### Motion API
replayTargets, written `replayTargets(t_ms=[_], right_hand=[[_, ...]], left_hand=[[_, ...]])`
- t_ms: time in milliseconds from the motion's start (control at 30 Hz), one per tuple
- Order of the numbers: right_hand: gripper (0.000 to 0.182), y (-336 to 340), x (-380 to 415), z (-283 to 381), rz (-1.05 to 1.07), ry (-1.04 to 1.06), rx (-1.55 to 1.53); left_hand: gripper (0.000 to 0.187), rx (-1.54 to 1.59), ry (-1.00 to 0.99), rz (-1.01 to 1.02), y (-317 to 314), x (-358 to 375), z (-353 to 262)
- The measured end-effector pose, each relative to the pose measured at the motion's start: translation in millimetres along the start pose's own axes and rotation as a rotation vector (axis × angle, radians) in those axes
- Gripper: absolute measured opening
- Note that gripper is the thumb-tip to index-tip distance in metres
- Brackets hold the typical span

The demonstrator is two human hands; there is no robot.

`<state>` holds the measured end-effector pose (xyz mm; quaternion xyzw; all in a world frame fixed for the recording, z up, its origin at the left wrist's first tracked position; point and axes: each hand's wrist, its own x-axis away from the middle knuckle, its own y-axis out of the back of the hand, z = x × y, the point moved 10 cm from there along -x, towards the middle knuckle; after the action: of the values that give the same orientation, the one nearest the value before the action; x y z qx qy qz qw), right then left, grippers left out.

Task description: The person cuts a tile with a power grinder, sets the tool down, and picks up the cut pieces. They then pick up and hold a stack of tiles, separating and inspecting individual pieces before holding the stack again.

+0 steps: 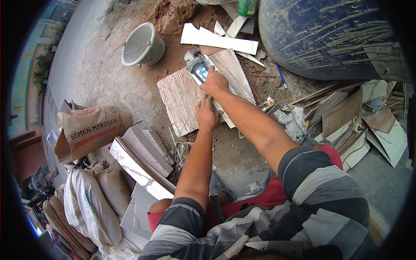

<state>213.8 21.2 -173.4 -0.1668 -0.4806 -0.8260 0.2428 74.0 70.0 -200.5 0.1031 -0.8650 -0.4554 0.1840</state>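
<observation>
My right hand (215,82) is closed round the body of a power cutter (198,69), whose metal head points up and to the left. The cutter rests on a brown, streaked tile (175,97) that lies on the ground. Just below it, my left hand (207,113) is at the tile and the rear of the cutter; its fingers point up, and what they hold, if anything, is hidden. Another strip of the same streaked tile (236,71) lies to the right of the cutter.
A bucket (154,50) stands at upper left, white tile offcuts (219,40) lie beyond the tile. A big blue drum (320,39) fills the upper right. Cement sacks (93,130) and stacked tiles (138,167) are at left; boards and tile pieces (342,113) lean at right.
</observation>
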Motion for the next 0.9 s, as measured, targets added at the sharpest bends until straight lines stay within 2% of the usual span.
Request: replayTargets(t_ms=[433, 633, 900], right_hand=[[0.072, 1, 1, 0, 0.009, -0.011, 0.003], [0.074, 1, 4, 0, 0.008, -0.011, -0.008], [0.074, -1, 6, -3, 0.009, -0.012, -0.008]], left_hand=[[0.075, -0.023, -0.064, -0.03, 2, 2, -3], [0.075, -0.025, 0.013, 0.015, -5, -1, 5], [0.076, -0.039, -0.022, 0.003, -7, -1, 6]])
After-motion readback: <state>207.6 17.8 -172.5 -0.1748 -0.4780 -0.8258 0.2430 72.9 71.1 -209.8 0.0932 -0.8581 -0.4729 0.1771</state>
